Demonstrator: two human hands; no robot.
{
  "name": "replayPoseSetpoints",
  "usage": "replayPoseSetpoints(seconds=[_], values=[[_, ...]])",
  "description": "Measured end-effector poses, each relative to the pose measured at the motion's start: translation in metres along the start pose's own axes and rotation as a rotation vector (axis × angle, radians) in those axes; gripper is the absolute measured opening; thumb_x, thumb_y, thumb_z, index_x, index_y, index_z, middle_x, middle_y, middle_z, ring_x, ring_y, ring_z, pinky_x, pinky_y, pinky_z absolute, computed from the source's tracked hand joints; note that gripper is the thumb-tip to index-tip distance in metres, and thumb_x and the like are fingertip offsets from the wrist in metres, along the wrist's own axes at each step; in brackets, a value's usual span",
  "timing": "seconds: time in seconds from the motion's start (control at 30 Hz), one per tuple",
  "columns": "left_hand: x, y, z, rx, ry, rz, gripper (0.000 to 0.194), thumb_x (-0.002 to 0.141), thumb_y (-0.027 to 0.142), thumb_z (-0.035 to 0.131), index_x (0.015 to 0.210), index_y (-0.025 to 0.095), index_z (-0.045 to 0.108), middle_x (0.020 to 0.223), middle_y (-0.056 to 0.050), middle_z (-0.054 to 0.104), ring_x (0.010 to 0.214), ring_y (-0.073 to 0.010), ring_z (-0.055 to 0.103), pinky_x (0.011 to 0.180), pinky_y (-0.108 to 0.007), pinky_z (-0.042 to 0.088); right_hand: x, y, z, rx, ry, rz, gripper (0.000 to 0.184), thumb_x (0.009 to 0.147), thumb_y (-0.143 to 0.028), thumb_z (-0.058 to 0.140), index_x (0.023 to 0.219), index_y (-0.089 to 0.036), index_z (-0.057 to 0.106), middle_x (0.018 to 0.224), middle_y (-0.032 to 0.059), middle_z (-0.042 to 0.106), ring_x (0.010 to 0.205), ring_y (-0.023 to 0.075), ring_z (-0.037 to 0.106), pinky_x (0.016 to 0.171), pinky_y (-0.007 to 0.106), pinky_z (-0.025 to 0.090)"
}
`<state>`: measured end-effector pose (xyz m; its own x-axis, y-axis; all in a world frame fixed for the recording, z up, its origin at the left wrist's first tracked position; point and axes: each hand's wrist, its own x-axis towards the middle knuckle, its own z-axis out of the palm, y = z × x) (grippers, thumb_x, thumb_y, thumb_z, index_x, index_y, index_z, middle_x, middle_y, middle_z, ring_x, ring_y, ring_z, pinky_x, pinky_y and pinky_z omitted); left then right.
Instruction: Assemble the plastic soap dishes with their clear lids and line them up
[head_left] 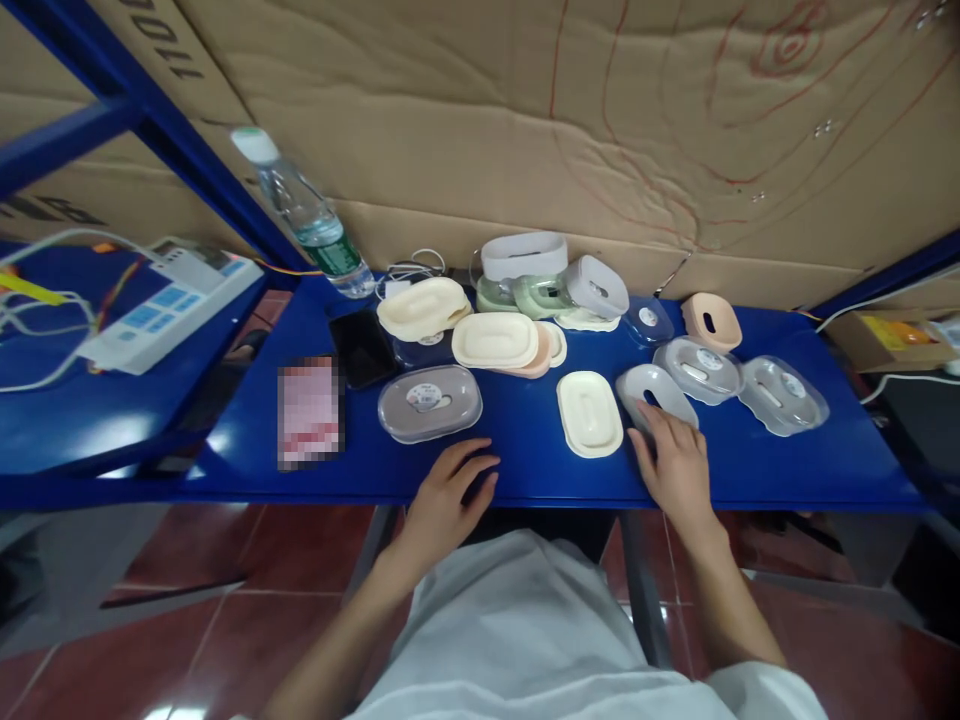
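My left hand [452, 492] is over the desk's front edge, holding nothing, with its fingers apart. Nearest to it lies a grey oval plastic piece [457, 408] with a round sticker and a clear cover. My right hand [673, 468] is on a light grey plastic box [636, 382] with a slot in it; its fingers reach over the near side and the thumb sits at the near left corner. Part of that box is hidden under the hand. Just left of it lies a cream lid [591, 412] with a raised oval middle.
Behind are stacked cream lids [495, 338], a peach box [711, 320] and another light grey box [596, 287]. Two clear-covered pieces, one a grey tray [784, 395], lie right. A phone [364, 348], water bottle [322, 235] and power strip [169, 310] are left; a cardboard wall [420, 110] stands behind.
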<state>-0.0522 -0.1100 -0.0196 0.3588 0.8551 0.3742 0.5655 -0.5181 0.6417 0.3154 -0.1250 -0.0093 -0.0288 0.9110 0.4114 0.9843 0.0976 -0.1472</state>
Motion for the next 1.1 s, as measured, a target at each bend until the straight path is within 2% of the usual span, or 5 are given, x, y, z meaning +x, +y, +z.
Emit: replayPoseSetpoints(seconds=[0.2,0.47,0.63,0.9,1.1], values=[[0.000,0.002,0.010,0.087,0.020,0.047,0.017,0.105,0.022,0.063,0.119,0.026,0.072,0.133,-0.007,0.073,0.124,-0.0267,0.069,0.108,-0.048,0.060,-0.019,-0.010,-0.006,0.006,0.126,0.186,0.037,0.112,-0.033,0.050,0.140,-0.021,0.071,0.127,0.0146,0.076,0.117,0.0326,0.069,0.098,0.048,0.052],[-0.005,0.000,0.005,0.064,0.008,0.088,0.021,0.107,0.023,0.061,0.126,0.024,0.070,0.138,-0.010,0.070,0.127,-0.0251,0.068,0.109,-0.046,0.061,0.025,-0.076,0.001,0.102,-0.155,-0.121,0.043,0.112,-0.046,0.053,0.146,-0.026,0.069,0.153,0.0160,0.062,0.153,0.0404,0.048,0.118,0.062,0.043],[-0.006,0.000,0.000,0.115,-0.042,0.203,0.036,0.105,0.026,0.066,0.141,0.025,0.065,0.159,-0.014,0.057,0.149,-0.0298,0.055,0.119,-0.050,0.055,0.013,-0.080,-0.006,0.319,-0.338,-0.421,0.042,0.113,-0.039,0.051,0.154,-0.035,0.061,0.168,0.0074,0.050,0.160,0.0318,0.041,0.128,0.057,0.037],[-0.006,-0.002,0.004,0.206,-0.061,0.235,0.028,0.102,0.032,0.072,0.129,0.026,0.072,0.145,-0.011,0.068,0.131,-0.0298,0.068,0.117,-0.052,0.055,-0.006,-0.039,0.005,0.183,-0.042,-0.157,0.039,0.111,-0.035,0.059,0.148,-0.026,0.063,0.138,0.0101,0.074,0.133,0.0298,0.066,0.128,0.058,0.030],[-0.009,-0.004,0.010,0.207,0.039,0.194,0.057,0.101,0.040,0.074,0.153,0.023,0.055,0.138,-0.015,0.070,0.126,-0.0302,0.071,0.107,-0.047,0.062,-0.007,-0.081,-0.011,0.308,-0.073,-0.289,0.033,0.110,-0.031,0.061,0.142,-0.027,0.065,0.136,0.0071,0.077,0.128,0.0258,0.069,0.123,0.052,0.035]])
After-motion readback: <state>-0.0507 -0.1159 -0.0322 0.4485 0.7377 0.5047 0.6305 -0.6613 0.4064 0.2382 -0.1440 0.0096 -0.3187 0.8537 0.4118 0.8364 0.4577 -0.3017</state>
